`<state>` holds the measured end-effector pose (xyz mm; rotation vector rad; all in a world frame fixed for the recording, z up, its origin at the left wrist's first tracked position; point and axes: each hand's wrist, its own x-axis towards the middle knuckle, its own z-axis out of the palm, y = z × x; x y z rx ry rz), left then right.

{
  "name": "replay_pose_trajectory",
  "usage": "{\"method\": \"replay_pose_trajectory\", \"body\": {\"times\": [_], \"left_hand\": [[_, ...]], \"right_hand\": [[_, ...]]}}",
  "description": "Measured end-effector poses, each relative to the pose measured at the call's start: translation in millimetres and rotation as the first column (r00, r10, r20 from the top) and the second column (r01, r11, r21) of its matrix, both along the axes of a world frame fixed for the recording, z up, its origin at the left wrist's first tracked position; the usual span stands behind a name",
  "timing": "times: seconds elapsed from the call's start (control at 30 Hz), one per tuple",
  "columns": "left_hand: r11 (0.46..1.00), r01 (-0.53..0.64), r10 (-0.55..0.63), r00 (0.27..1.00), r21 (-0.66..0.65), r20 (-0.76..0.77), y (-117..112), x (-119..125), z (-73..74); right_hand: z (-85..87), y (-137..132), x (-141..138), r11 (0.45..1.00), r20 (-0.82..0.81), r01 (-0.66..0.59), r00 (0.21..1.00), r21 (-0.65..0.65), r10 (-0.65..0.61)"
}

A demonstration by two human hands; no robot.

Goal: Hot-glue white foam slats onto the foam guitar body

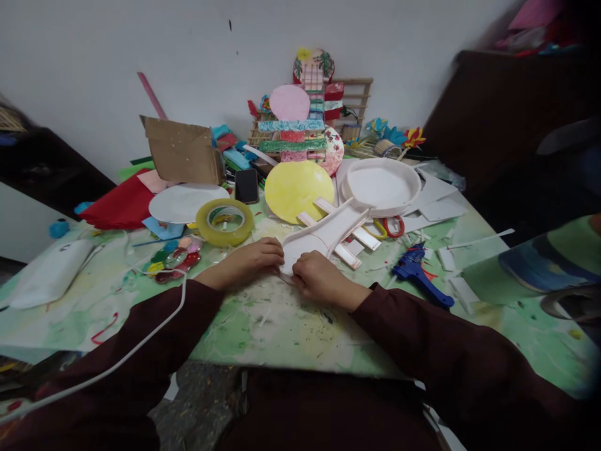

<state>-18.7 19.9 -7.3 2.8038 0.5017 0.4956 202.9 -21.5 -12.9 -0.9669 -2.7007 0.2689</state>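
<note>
The paint-spattered green desk carries everything. Toward its back sit a white round tray with a shallow lip and a flat, matte yellow disc. In front of them, at the desk's middle and close to the person, lies a white foam shape: a rounded body narrowing to a long neck, edged by a thin raised rim. A glossy tape roll lies to its left and a blue plastic glue gun to its right. Flat wooden sticks poke out from under the neck.

The left hand has a narrow grip, fingertips pinching the rim at the rounded end. The right hand curls tight on the near edge beside it, holding the same piece.

The shape looks very light and stiff but brittle, and it would dent easily. The rim seems weakest, so the flat body is the safer place to hold it, gently.
</note>
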Motion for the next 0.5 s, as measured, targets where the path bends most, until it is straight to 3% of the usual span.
{"method": "replay_pose_trajectory", "body": {"times": [0.23, 0.5], "left_hand": [[0.998, 0.029, -0.03, 1.0, -0.058, -0.007, 5, 0, -5.0], [0.985, 0.007, -0.012, 1.0, -0.171, -0.029, -4, 7, 6.4]], "right_hand": [[-4.4, -1, 1, 1.0, -0.032, 0.006, 0.999, 0.009, -0.005], [-3.7, -1, -3, 0.998, -0.013, 0.068, 0.998, 0.006, -0.068]]}}
